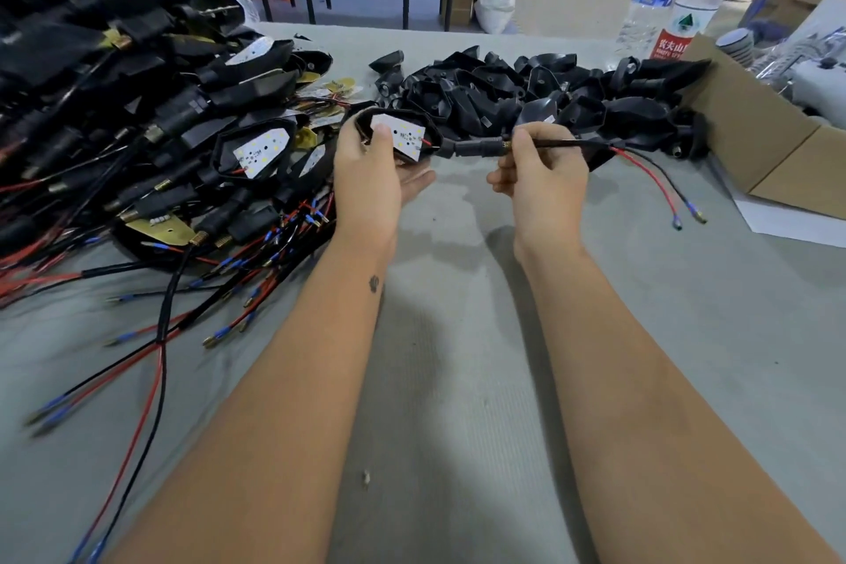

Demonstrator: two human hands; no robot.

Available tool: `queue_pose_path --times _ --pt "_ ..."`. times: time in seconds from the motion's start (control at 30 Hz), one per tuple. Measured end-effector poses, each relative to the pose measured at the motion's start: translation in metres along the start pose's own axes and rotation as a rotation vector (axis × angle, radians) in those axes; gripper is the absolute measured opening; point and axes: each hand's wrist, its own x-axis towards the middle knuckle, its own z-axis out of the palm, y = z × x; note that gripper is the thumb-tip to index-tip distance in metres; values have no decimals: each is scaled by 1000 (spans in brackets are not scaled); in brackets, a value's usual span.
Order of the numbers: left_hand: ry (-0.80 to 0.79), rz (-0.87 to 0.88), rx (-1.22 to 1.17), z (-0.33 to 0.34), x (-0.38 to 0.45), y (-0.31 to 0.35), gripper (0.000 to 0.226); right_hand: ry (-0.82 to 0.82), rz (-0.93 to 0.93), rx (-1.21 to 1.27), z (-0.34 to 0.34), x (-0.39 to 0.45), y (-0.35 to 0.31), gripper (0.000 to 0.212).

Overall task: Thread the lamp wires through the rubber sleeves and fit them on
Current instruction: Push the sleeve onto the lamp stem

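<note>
My left hand (366,179) grips the lamp (397,137); my right hand (542,172) pinches its wire (641,160) beside the fitted sleeve (471,148). Many loose sleeves (526,92) beyond my right hand wait.

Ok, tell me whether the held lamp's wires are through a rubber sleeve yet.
Through: red and black wires emerge past the right hand.
</note>
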Motion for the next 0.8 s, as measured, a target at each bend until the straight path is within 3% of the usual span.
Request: queue_pose_path --times 0.1,0.23,0.37,0.53,0.63,0.8 --pt "19 45 44 -3 5 16 13 -33 -157 -76 3 -6 -4 15" --pt "78 77 222 -22 30 56 16 -199 -322 -247 23 -22 -6 8" --pt "94 191 595 -58 59 99 27 -345 -618 -592 57 -52 -9 10" --pt "45 276 993 -97 73 125 27 -745 -984 -830 112 -82 -12 26" --pt "-35 363 1175 -111 68 132 45 -894 -1023 -962 140 -92 -4 43" --pt "-217 397 1178 -126 57 135 29 -816 -881 -1001 161 -90 4 47"
